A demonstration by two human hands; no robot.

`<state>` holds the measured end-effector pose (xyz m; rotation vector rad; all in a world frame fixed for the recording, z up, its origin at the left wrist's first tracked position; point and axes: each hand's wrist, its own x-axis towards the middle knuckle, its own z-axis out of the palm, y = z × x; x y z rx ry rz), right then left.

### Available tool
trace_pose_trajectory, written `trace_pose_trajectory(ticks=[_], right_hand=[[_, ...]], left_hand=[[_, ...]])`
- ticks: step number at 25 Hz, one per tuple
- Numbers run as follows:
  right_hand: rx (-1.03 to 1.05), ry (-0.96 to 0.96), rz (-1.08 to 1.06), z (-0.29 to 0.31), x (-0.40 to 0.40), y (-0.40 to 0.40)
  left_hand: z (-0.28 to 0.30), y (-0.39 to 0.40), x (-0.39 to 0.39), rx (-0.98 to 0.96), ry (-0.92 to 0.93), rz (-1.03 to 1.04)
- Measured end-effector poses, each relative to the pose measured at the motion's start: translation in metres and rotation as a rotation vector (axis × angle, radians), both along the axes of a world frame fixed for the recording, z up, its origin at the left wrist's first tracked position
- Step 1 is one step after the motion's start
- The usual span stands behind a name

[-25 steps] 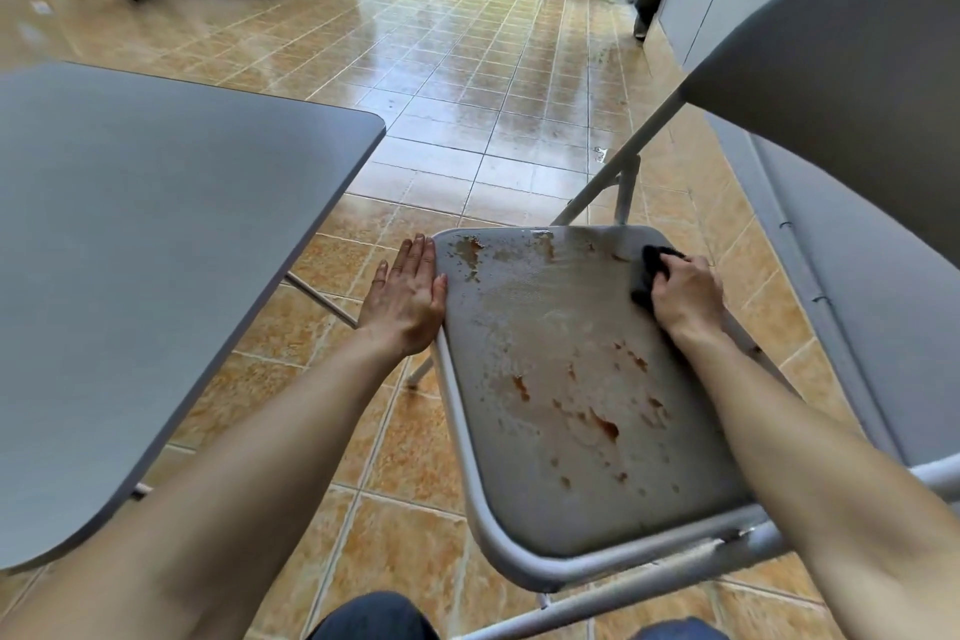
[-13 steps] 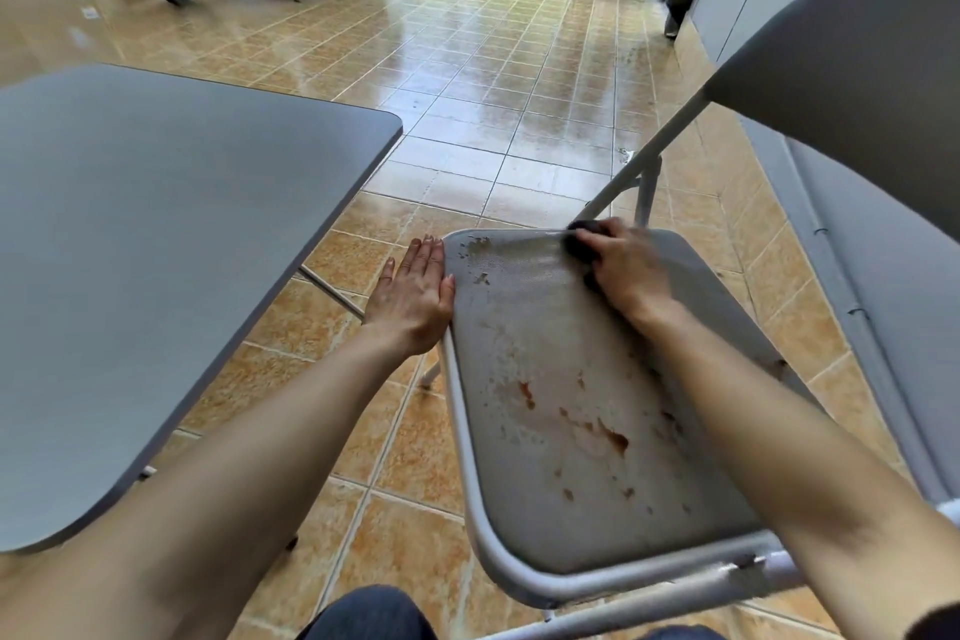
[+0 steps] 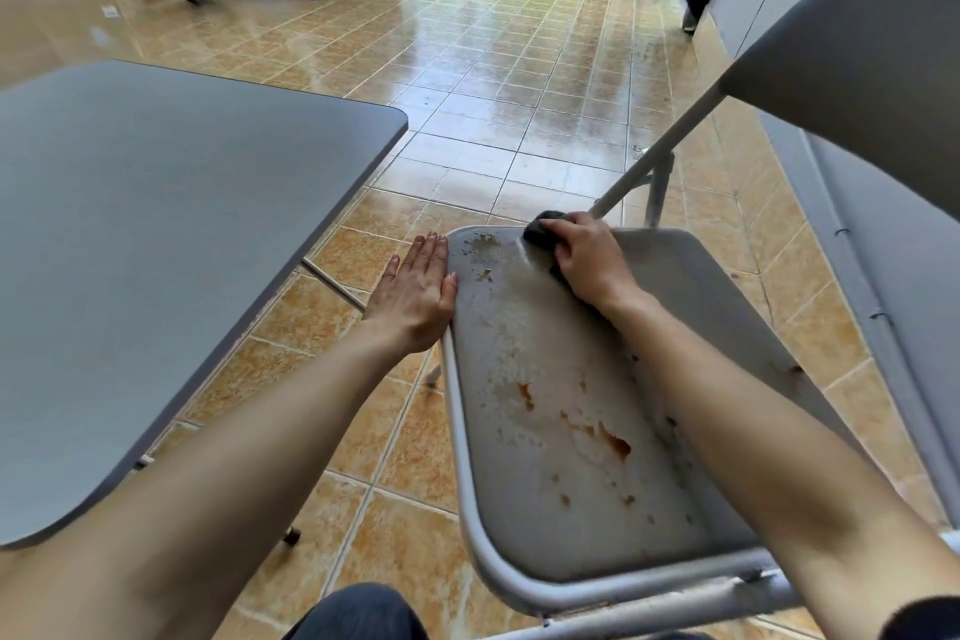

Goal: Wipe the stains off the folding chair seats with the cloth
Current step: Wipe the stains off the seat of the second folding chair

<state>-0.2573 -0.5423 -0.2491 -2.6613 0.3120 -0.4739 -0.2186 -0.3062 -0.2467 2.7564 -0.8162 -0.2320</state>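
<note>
- Two hands at work on one seat; right hand is closed over a dark cloth, pressing it flat at the far edge of the seat, close to where the chair leg meets it.
- Left hand lies open and flat, fingers together, against the seat's left rim, apparently bracing the chair.
- Change: a second ago the cloth was at the far right corner; it has since travelled leftward along the far edge. The brown mark that sat mid-way on that edge is gone, and a dull damp smear trails behind the hand.
- Meaning: back strip on the right looks cleared. Brown spots remain just left of the cloth, between the two hands; the largest rusty blotches sit under and nearer than the right forearm, untouched. Job is early, by my reading.
- Edges: cloth is right at the far lip; another push outward would likely slip it off onto the tiled floor.
- Room: open seat toward the body gives a long clear pull. Grey counter stands well left of the left hand, tiled gap between. Chair back rises beyond and right of the right hand, limiting swing there.
</note>
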Motion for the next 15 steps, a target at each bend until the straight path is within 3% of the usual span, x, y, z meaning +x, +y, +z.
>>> trace_pose_trajectory(ticks=[2,6,10,15], right_hand=[[-0.097,0.042,-0.044,0.003,-0.011,-0.027],[-0.042,0.19,-0.453,0.0,-0.036,-0.092],[-0.055,0.199,-0.485,0.0,-0.019,-0.067],[0.037,0.104,-0.355,0.002,0.005,-0.031]], left_hand=[[0.002,0.0,0.0,0.012,0.0,0.003],[-0.003,0.001,-0.002,-0.018,-0.056,0.039],[-0.007,0.0,-0.006,-0.092,-0.071,0.082],[-0.006,-0.001,-0.006,-0.103,-0.071,0.09]])
